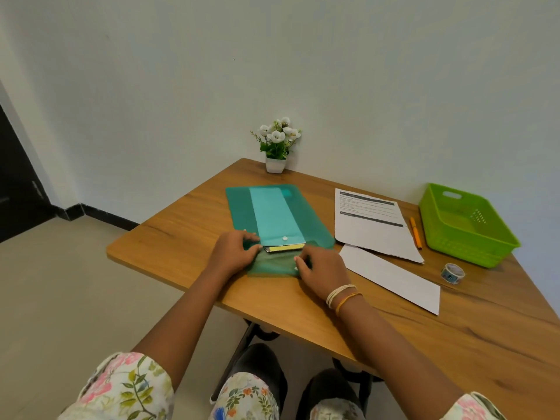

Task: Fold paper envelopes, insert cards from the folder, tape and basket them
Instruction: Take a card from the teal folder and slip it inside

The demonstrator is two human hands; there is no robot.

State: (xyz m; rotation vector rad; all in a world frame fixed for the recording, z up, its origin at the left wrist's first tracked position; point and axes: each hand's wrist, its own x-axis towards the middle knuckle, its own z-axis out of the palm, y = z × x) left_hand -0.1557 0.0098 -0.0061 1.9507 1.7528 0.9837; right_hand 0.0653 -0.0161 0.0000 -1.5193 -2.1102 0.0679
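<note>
Folder point(274, 219), teal plastic, flat on wooden table point(454, 334), left of centre, long axis running near to far. Flap open at near end, lying toward table edge; white snap button visible on paler centre strip. Stack of cards point(285, 247) poking out of folder mouth, yellow edge showing, between both hands.

Left hand point(235, 253) resting on near-left corner of folder, fingers curled onto flap edge, gripping it. Right hand point(321, 269) on near-right part of flap, fingertips curled and pressing down on plastic; pinching or only pressing, cannot tell. Bangles on right wrist, floral sleeves at both arms.

Folded white paper point(391, 278) just right of right hand, lying diagonally, blank side up. Printed sheet point(372, 225) beyond it, far corner overlapped at near edge by neither hand, touching folded paper. Orange pen point(415, 233) right of printed sheet. Green basket point(466, 225) at far right, near wall. Tape roll point(452, 272) near side of basket, apart from it. Potted white flowers point(277, 145) at far table corner against wall.
</note>
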